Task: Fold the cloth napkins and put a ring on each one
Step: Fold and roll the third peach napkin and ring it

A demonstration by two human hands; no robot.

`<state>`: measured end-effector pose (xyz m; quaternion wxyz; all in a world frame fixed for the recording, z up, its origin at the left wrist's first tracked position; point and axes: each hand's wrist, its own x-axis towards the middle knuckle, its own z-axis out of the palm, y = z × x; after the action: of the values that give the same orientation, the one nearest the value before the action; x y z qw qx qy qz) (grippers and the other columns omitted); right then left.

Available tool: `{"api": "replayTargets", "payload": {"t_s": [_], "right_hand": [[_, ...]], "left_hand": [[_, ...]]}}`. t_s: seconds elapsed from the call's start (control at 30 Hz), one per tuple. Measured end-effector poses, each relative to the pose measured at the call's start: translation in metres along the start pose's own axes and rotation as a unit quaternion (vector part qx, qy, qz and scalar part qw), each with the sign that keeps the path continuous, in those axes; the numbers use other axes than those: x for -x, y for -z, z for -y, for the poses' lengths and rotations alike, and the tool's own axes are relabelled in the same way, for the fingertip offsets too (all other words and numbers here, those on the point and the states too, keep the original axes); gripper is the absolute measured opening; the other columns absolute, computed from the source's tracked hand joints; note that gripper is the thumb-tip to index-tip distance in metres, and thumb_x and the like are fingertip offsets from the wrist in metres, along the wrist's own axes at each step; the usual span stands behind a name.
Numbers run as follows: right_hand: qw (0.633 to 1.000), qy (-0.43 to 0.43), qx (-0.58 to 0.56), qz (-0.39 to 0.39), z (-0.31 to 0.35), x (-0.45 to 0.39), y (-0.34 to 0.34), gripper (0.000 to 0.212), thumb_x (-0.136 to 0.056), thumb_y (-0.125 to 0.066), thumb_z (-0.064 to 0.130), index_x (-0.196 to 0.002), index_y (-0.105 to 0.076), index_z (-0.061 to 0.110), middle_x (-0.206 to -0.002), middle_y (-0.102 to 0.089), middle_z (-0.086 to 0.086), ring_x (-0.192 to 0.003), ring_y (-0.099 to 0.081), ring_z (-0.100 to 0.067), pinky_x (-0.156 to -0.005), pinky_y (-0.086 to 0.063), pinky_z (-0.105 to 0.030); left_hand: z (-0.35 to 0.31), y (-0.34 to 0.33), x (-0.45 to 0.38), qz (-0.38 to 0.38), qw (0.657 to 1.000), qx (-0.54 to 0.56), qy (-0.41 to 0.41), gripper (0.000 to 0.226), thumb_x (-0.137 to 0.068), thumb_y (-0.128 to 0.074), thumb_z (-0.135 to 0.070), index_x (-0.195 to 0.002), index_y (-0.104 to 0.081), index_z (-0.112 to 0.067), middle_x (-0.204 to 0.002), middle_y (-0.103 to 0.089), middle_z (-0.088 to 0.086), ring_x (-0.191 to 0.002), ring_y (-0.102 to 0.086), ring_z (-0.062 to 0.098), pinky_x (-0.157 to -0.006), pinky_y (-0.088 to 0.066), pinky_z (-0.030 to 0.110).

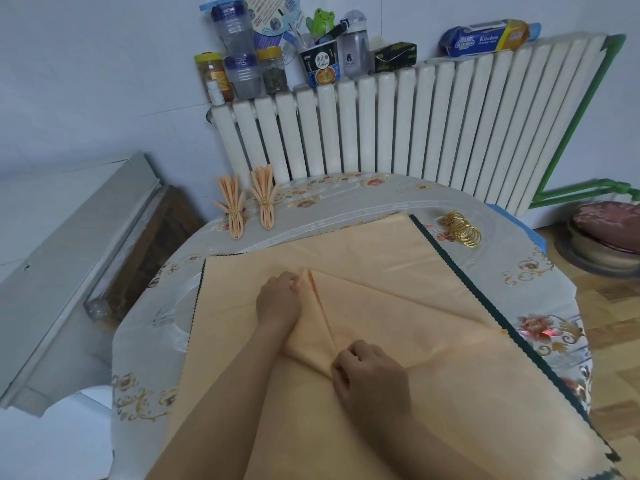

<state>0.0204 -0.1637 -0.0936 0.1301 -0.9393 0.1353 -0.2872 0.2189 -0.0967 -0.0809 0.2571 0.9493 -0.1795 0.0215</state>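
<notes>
The peach napkin [398,282] is lying spread on the round table [519,271], with a pleated ridge running through its centre. The left hand [278,299] is pinching the ridge's far end with curled fingers; the right hand [370,379], at 5 o'clock from it, is gripping the near end likewise. Two ringed, folded napkins [247,206] are lying at 11 o'clock, and the gold rings [462,230] are sitting stacked at 2 o'clock

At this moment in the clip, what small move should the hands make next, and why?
Probably gather another pleat: the left hand and right hand pinch opposite ends of a narrow fold in the peach napkin, most of which lies flat. The gold rings wait until it is fully pleated, like the two finished napkins.
</notes>
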Motion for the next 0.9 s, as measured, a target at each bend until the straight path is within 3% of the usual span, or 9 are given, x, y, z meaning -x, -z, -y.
{"api": "replayTargets", "payload": {"t_s": [0.1,0.2,0.33,0.4,0.5,0.6,0.7,0.8,0.9], "right_hand": [[1.0,0.002,0.005,0.015,0.001,0.0,0.0,0.022,-0.069,-0.047,0.034,-0.056,-0.06,0.022,-0.063,-0.056,0.005,-0.056,-0.056,-0.015,-0.041,-0.038,-0.021],[1.0,0.004,0.003,0.027,0.003,-0.003,0.004,0.025,-0.07,-0.046,0.033,-0.055,-0.061,0.021,-0.061,-0.056,0.004,-0.054,-0.056,-0.017,-0.039,-0.037,-0.021],[0.997,0.006,-0.009,0.07,0.0,-0.005,0.011,0.025,-0.071,-0.045,0.036,-0.064,-0.066,0.025,-0.061,-0.056,0.006,-0.053,-0.056,-0.014,-0.039,-0.035,-0.02],[0.994,-0.01,-0.043,0.098,-0.006,-0.004,0.018,0.021,-0.073,-0.045,0.038,-0.076,-0.063,0.028,-0.067,-0.059,0.006,-0.059,-0.06,-0.014,-0.044,-0.04,-0.022],[0.98,-0.04,-0.111,0.157,-0.016,-0.01,0.03,0.013,-0.084,-0.051,0.031,-0.09,-0.044,0.022,-0.092,-0.058,0.001,-0.081,-0.06,-0.021,-0.065,-0.041,-0.03],[0.964,-0.02,-0.165,0.208,-0.025,-0.018,0.037,0.018,-0.081,-0.057,0.016,-0.085,-0.041,0.023,-0.096,-0.046,0.003,-0.086,-0.059,-0.021,-0.072,-0.044,-0.031],[0.946,0.009,-0.217,0.24,-0.035,-0.025,0.052,0.027,-0.078,-0.058,0.005,-0.078,-0.05,0.03,-0.088,-0.044,0.011,-0.081,-0.053,-0.005,-0.071,-0.041,-0.011],[0.957,0.083,-0.133,0.245,-0.054,-0.024,0.068,0.015,-0.08,-0.061,0.014,-0.092,-0.068,0.02,-0.093,-0.051,0.012,-0.089,-0.044,-0.002,-0.076,-0.032,-0.005],[0.958,0.116,-0.022,0.261,-0.077,-0.021,0.075,0.014,-0.084,-0.062,0.027,-0.093,-0.072,0.024,-0.095,-0.063,0.008,-0.094,-0.051,-0.012,-0.078,-0.037,-0.02]], "left_hand": [[-0.009,0.008,0.013,-0.04,0.997,-0.041,-0.046,0.031,-0.09,-0.048,-0.022,-0.118,-0.06,-0.014,-0.115,-0.055,0.012,-0.105,-0.05,0.032,-0.089,-0.042,0.039],[-0.018,0.018,0.053,-0.071,0.98,0.009,-0.185,0.031,-0.083,-0.043,-0.024,-0.092,-0.069,-0.01,-0.089,-0.062,0.01,-0.081,-0.057,0.031,-0.074,-0.044,0.036],[-0.015,0.026,0.118,0.095,0.961,0.094,-0.243,0.032,-0.082,-0.044,-0.014,-0.106,-0.066,-0.012,-0.1,-0.064,0.002,-0.096,-0.056,0.015,-0.087,-0.039,0.015],[-0.009,0.025,0.134,0.113,0.951,0.077,-0.278,0.039,-0.085,-0.04,-0.02,-0.117,-0.06,-0.011,-0.109,-0.064,0.005,-0.102,-0.051,0.012,-0.09,-0.031,0.007],[-0.006,0.026,0.142,0.125,0.946,0.02,-0.298,0.042,-0.085,-0.039,-0.027,-0.121,-0.058,-0.014,-0.112,-0.062,0.006,-0.103,-0.051,0.018,-0.091,-0.033,0.015],[-0.01,0.022,0.148,0.088,0.94,-0.053,-0.324,0.028,-0.079,-0.046,-0.028,-0.099,-0.063,-0.018,-0.098,-0.061,0.004,-0.084,-0.057,0.024,-0.079,-0.04,0.025],[-0.018,0.022,0.15,0.057,0.94,-0.082,-0.327,0.022,-0.077,-0.045,-0.03,-0.081,-0.063,-0.018,-0.088,-0.062,0.002,-0.071,-0.058,0.023,-0.063,-0.05,0.026],[-0.027,0.024,0.149,0.068,0.94,-0.116,-0.313,0.027,-0.078,-0.042,-0.037,-0.075,-0.062,-0.018,-0.083,-0.063,0.003,-0.066,-0.057,0.025,-0.057,-0.052,0.028],[-0.038,0.024,0.152,0.082,0.944,-0.139,-0.288,0.038,-0.079,-0.035,-0.043,-0.081,-0.061,-0.015,-0.09,-0.062,0.008,-0.076,-0.056,0.032,-0.062,-0.052,0.034]]}}
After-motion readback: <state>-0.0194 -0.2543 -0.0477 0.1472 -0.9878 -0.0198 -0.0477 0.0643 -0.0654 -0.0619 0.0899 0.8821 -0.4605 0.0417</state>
